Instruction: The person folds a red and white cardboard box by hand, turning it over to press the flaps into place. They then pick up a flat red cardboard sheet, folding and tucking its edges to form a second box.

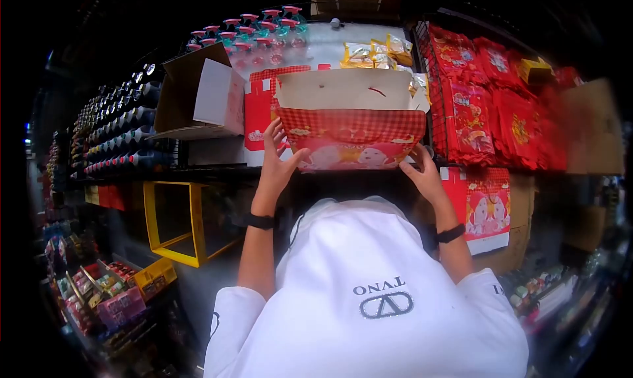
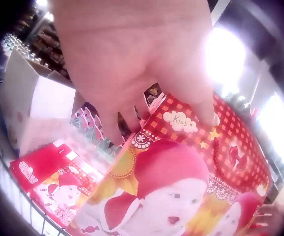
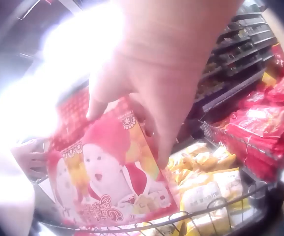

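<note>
Box held by both hands at shelf front

Box (image 1: 356, 137) is red, printed with babies, top open, pale inside showing. It's at the front edge of the shelf (image 1: 231, 152). Left hand (image 1: 279, 155) pinches its left side, thumb on the printed front, fingers round the side. Right hand (image 1: 423, 172) pinches the right side the same way. Red printed card (image 1: 256, 137) lies just left of the box, white carton (image 1: 221, 95) past it. Spray bottles (image 1: 264, 38) and yellow packs (image 1: 376, 55) behind, red packs (image 1: 471, 114) to the right
</note>
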Demonstrator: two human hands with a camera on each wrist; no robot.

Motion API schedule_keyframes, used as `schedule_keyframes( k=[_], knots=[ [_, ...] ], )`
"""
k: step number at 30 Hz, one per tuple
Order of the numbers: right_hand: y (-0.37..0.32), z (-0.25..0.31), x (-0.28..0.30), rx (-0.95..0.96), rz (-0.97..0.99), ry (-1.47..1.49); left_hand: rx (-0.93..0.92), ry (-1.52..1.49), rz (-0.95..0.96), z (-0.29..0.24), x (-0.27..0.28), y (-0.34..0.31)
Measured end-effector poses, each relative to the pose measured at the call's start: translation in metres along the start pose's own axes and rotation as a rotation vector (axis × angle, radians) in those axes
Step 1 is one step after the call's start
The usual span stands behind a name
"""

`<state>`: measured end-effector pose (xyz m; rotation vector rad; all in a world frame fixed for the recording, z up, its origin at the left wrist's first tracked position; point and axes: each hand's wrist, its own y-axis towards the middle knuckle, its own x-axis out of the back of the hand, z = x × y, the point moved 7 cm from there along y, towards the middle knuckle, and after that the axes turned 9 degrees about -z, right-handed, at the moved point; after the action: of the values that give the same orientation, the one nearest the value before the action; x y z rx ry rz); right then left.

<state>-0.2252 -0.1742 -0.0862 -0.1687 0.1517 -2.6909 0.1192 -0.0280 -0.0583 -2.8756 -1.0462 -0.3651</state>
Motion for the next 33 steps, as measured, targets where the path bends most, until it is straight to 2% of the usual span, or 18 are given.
schedule_keyframes(
  k=[3,5,8,9,12,15,17,18,21,24,25,29,32,33],
  knots=[
    [0.005,-0.007,0.013,-0.152,-0.045,0.018,-0.055,-0.143,-0.042,0.012,0.007,-0.001],
    [0.004,-0.002,0.017,-0.142,-0.115,0.046,-0.071,-0.295,-0.057,0.014,0.013,-0.003],
    [-0.003,0.027,0.013,-0.130,-0.214,0.120,-0.054,-0.261,-0.041,0.011,0.025,-0.009],
    [-0.007,0.040,0.006,-0.110,-0.239,0.148,-0.079,-0.241,-0.067,0.006,0.026,-0.010],
    [0.001,0.042,0.003,-0.001,-0.331,0.096,-0.366,0.122,-0.034,-0.017,0.024,-0.011],
    [0.007,0.050,0.011,0.043,-0.365,-0.151,-0.437,0.178,-0.024,-0.059,0.014,-0.019],
    [0.008,0.062,0.012,0.078,-0.374,-0.346,-0.433,0.187,-0.032,-0.061,0.011,-0.022],
    [0.007,0.067,0.010,0.051,-0.324,-0.310,-0.432,0.196,-0.035,-0.062,0.011,-0.024],
    [0.007,0.035,0.033,-0.206,-0.233,-0.349,-0.412,0.172,-0.024,-0.054,0.014,-0.030],
    [0.005,0.027,0.038,-0.196,-0.282,-0.215,-0.414,0.110,-0.070,-0.048,0.019,-0.033],
    [0.005,0.034,0.032,-0.114,-0.281,-0.200,-0.418,0.101,-0.080,-0.047,0.018,-0.033],
    [0.001,0.058,0.025,0.015,-0.385,-0.227,-0.388,-0.015,-0.177,-0.049,0.024,-0.029],
    [-0.002,0.090,0.025,0.000,-0.404,-0.377,-0.258,-0.168,-0.252,-0.064,0.032,-0.022],
    [-0.003,0.101,0.024,-0.016,-0.403,-0.438,-0.157,-0.251,-0.259,-0.076,0.032,-0.023]
  ],
)
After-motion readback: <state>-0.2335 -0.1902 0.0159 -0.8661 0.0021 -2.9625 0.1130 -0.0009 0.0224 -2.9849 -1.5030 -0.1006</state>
